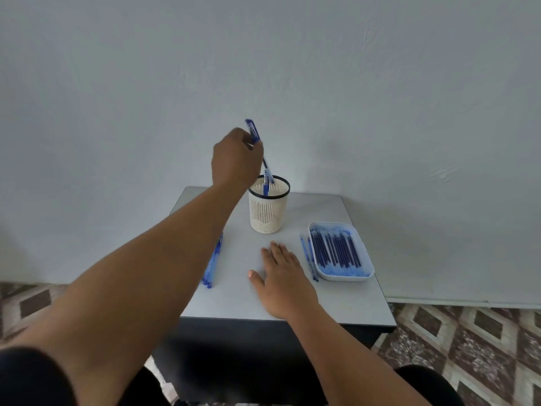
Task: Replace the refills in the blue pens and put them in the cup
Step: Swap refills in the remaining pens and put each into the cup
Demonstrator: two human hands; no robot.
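Loose pens: a bundle of blue pens (213, 263) lies at the table's left edge, long axis running away from the person, partly hidden under the left forearm; count cannot be told, several at least.
Left hand: the left hand (234, 159) is raised above and just left of the cup, fingers curled around a held pen (257, 145); it is the hand nearer the cup.
Held pen axis: tilted, cap end up and to the left, tip end down and to the right, reaching to the cup's rim; whether the tip is already inside the mouth I cannot tell for sure.
Cup: one cream slotted cup (268, 210) with a dark rim stands upright toward the back of the table (336, 300); one blue pen (265, 186) already stands in it.
Key relation: the cup's mouth lies directly below and slightly right of the left hand, so the drop looks to need only a short descent along the pen's own axis.
Right hand: the right hand (282, 276) rests flat on the table, fingers straight, holding nothing, between the loose pens and the tray.
Spent refills: about two thin refills (307, 254) lie on the table just left of the tray.
Tray: one white tray (358, 276) at the right holds a row of dark blue refills (335, 249), roughly a dozen, parallel, pointing away from the person.
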